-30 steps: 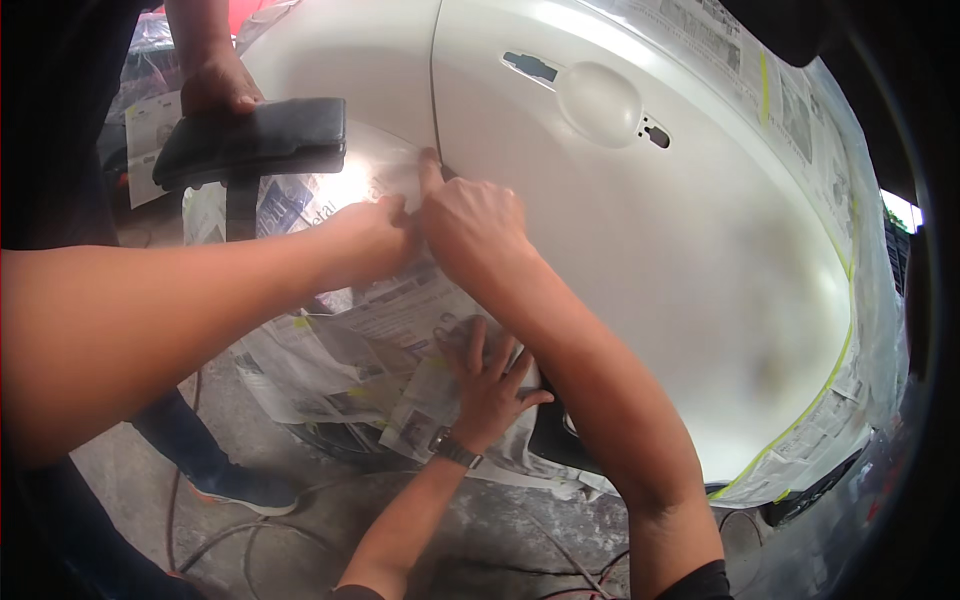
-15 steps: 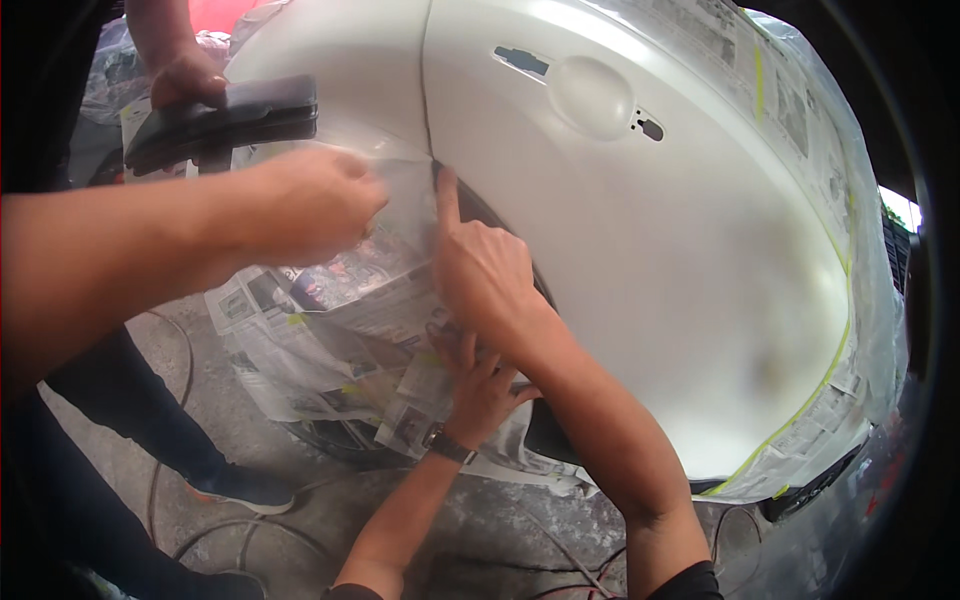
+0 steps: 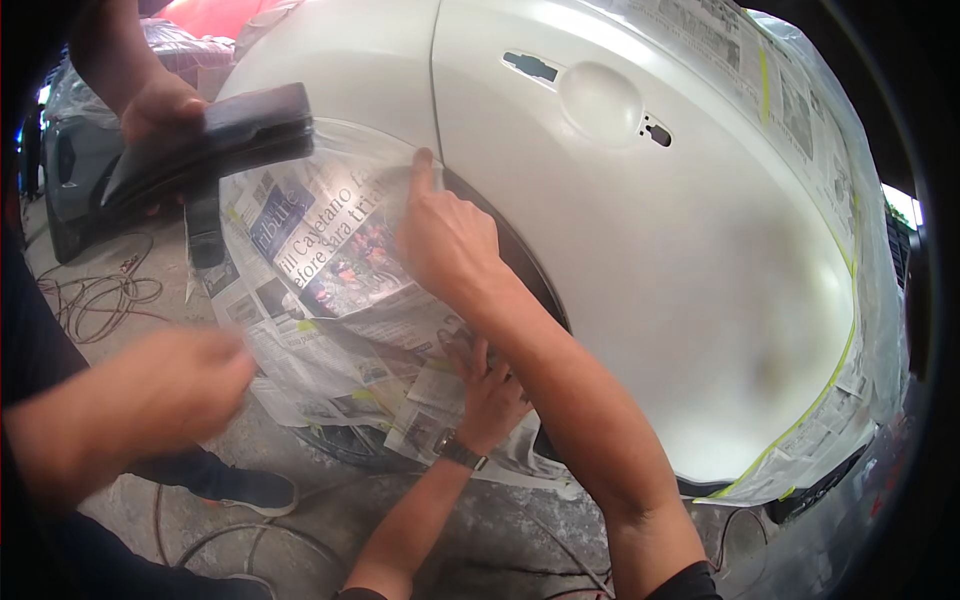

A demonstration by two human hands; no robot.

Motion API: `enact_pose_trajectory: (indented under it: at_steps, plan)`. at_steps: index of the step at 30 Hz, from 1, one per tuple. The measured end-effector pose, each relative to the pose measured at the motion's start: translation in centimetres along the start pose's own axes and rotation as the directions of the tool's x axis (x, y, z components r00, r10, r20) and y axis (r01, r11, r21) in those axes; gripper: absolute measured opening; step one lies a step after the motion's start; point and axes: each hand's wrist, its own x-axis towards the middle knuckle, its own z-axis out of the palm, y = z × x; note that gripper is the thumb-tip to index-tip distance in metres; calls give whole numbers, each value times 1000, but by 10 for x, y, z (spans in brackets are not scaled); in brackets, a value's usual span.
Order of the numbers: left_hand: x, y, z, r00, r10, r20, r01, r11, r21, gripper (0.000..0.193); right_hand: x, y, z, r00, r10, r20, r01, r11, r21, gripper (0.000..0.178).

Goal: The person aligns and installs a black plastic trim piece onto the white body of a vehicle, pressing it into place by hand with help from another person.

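Observation:
My right hand (image 3: 450, 235) has its index finger stretched out, the tip pressed at the film's edge beside the seam of the white car panel (image 3: 680, 260); the other fingers curl inward. Below it, my left hand (image 3: 490, 402) wears a wristwatch (image 3: 460, 450) and lies with fingers spread on the newspaper masking (image 3: 400, 325). Clear plastic film (image 3: 345, 140) covers the upper part of that paper along the wheel arch. My right forearm partly hides the dark arch gap (image 3: 510, 245).
At left, another person's hand (image 3: 165, 110) holds a dark curved plastic piece (image 3: 215, 150); another hand (image 3: 170, 400) is blurred. Hoses (image 3: 105, 295) lie on the concrete floor. More newspaper with green tape (image 3: 800, 440) borders the panel. A shoe (image 3: 245, 490) stands at lower left.
The other person's near hand has dropped away from the film toward lower left. My right hand has shifted slightly left and up along the edge. The dark piece is tilted differently.

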Motion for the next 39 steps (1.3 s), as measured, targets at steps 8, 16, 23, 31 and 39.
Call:
enact_pose_trajectory:
  at_steps: [8,16,23,31,39]
  plan:
    - [-16,-33,28,1000,-20,-21,18,996,-89,40,-32,-5,1,997,73,24,-75,994,82,83]
    - [-8,-24,18,999,-1,-53,-1,999,-45,45,-38,0,-2,997,74,24,-76,994,76,85]
    - [-5,-17,8,1000,-26,-2,25,993,-114,54,-34,1,-5,998,66,7,-66,997,45,83]
    - [-9,-19,14,991,-129,30,132,951,-281,51,-37,5,-2,997,70,37,-68,996,-65,82]
    - [-14,-26,20,992,-112,56,122,965,-231,56,-57,3,-7,993,93,75,-83,987,-134,82]
